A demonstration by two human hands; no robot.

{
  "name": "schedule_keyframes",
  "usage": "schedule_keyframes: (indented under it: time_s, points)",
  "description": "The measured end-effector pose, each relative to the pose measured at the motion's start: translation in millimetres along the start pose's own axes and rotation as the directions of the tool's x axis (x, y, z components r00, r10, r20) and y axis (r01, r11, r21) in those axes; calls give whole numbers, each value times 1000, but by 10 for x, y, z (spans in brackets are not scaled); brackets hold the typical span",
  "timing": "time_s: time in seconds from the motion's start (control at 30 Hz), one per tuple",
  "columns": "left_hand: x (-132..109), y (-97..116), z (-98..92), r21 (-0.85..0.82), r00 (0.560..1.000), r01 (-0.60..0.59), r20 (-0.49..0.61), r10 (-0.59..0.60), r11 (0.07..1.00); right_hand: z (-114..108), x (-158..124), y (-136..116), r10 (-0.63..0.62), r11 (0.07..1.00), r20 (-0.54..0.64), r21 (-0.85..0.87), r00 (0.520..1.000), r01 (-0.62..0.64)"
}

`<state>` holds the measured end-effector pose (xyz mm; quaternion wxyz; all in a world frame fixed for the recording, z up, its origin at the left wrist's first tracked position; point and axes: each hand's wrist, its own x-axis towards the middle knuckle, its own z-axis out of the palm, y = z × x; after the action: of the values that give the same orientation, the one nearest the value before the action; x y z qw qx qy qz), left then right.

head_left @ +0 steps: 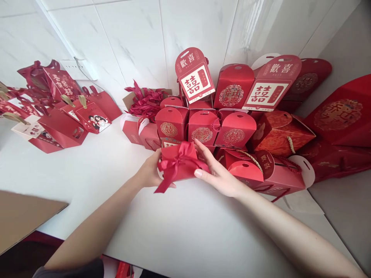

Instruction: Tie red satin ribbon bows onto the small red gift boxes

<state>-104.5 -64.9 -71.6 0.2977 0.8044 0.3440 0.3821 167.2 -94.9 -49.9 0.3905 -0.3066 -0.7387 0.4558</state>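
Note:
Between my two hands is a small red gift box [185, 173] tied with a red ribbon bow [179, 157], one ribbon tail hanging down its front. My left hand [150, 170] grips the box's left side, its fingers partly hidden behind and under it. Against the right side and top edge presses my right hand [216, 172], thumb at the front and fingers reaching over the back. Right behind the held box stand several red favor boxes [202, 127] with round gold emblems, stacked close together.
Taller red boxes [194, 77] with white labels rise against the tiled wall [133, 34]. An open carton [129, 101] of red ribbons [147, 101] sits behind. Red gift bags [94, 117] crowd the left of the white table [179, 231]. A cardboard piece [26, 216] juts in at lower left.

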Motion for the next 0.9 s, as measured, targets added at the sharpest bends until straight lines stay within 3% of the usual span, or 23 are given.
schedule_keyframes:
  time_s: [0.17, 0.23, 0.53, 0.63, 0.73, 0.8, 0.9]
  points:
    - [1, 8, 186, -337, 999, 14, -39, -29, 942, 446, -78, 279, 2, 957, -237, 282, 972, 67]
    - [-1, -3, 259, -429, 997, 56, -22, -72, 902, 568, -117, 348, 49, 936, -268, 349, 962, 49]
    - [-40, -153, 298, -471, 987, 144, 11, -158, 870, 564, -78, 392, 163, 917, -308, 397, 937, -29]
    - [-50, -134, 303, -565, 975, 200, 33, -220, 800, 548, -101, 418, 107, 949, -304, 314, 947, -7]
    - [-63, -26, 339, -755, 940, 237, 19, -342, 611, 511, -150, 417, -126, 986, -281, 70, 952, 151]
    - [-75, 60, 373, -842, 909, 237, 16, -416, 485, 493, -176, 403, -286, 958, -240, -109, 928, 267]
    - [-103, 124, 438, -843, 914, 232, 18, -405, 486, 477, -185, 397, -376, 901, -216, -314, 901, 300]
